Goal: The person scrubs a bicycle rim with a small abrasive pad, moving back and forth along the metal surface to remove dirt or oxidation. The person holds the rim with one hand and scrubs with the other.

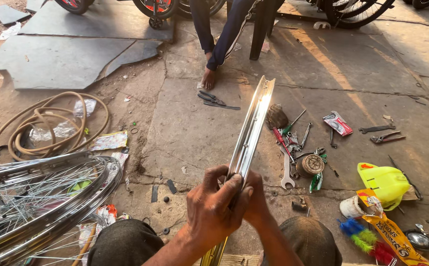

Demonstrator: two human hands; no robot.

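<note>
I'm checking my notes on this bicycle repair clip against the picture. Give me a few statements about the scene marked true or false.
1. Both hands hold a bare metal wheel rim. True: the left hand and right hand clasp its near part, and the rim points away from the camera.
2. The rim in the hands is fully laced with spokes. False: it has none; the spoked wheels lie on the ground at the left.
3. A coiled tan hose lies at the left. True.
4. The yellow plastic piece sits beside the hose. False: it is at the right, near the wrenches.
5. Another person's bare foot rests on the ground beyond the rim. True.
</note>
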